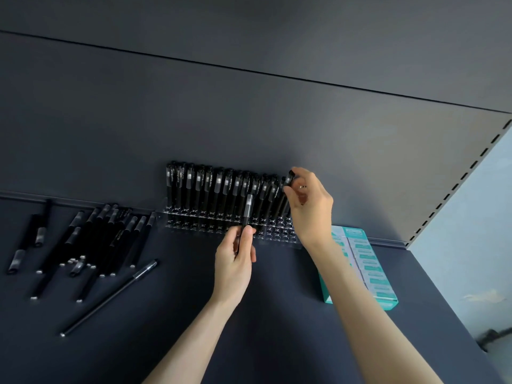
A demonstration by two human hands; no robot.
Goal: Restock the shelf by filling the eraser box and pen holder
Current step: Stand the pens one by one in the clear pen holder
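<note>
1 pen (247, 214) clamped in left grip (234, 261), 1 in right grip (307, 206); lettering (171, 176) seems illegible.

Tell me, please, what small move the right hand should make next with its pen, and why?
Probably push the pen, pinched at its top by the right hand, straight down until it seats at the right end of the back row of the pen holder. That row looks full up to there, the front holes stand empty, and the left hand grips a second pen to follow.

Shop, slotted shelving upright (454, 187), stocked pen holder (230, 217), eraser box (360, 261)
</note>
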